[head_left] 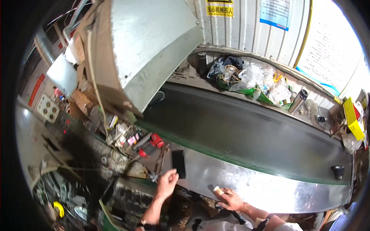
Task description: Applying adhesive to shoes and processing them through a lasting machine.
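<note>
A black phone [178, 163] lies on the shiny metal ledge in front of me. At its lower left edge is my left hand [167, 184], its fingers curled inward; whether anything is inside them is hidden. My right hand [232, 200] rests on the ledge farther right, with its fingers apart. A short beige, tube-like piece [218, 190] shows at the end of one of its fingers, looking like a wrap or cover; I cannot tell which. Beyond the metal ledge [269, 184] runs a dark conveyor belt [231, 123] with a green edge.
A small black object [338, 172] sits at the belt's right end. Behind the belt are a green container of plastic bags [256, 82] and a dark bottle [298, 101]. A large metal hood [154, 42] overhangs the left. Red tools [154, 141] and clutter lie left of the phone.
</note>
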Tool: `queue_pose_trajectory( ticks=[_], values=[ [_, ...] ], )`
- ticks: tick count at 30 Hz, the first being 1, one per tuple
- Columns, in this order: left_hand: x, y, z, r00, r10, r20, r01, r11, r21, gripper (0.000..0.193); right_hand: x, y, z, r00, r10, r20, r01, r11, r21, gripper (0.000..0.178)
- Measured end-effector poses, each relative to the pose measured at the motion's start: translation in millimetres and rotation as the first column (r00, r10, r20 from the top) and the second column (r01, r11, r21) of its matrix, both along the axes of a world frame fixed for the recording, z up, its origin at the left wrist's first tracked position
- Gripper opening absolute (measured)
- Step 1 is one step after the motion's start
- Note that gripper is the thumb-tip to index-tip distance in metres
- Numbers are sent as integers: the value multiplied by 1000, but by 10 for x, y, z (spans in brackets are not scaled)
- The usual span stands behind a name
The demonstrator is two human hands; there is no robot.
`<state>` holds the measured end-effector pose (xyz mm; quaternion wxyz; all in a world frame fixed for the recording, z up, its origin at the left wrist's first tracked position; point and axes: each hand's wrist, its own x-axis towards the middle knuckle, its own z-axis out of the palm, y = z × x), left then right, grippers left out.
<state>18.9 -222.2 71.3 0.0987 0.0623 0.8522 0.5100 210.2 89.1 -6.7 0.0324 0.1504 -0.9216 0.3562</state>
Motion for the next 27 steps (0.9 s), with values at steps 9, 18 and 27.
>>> queue_pose_trajectory(
  ticks=[9,18,27],
  values=[
    [-4044,-350,-70,906,-300,-299,-65,600,-798,88,-1246,-49,485,734,-408,543,630,708,-319,56],
    [-6117,-372,-470,471,-566,677,722,688,73,69,-3570,-555,465,680,-71,730,727,193,-659,124],
    [-6062,433,-865,887,-462,4,366,699,-614,63,-3739,-311,240,400,-322,858,872,-155,-464,134]
  ],
)
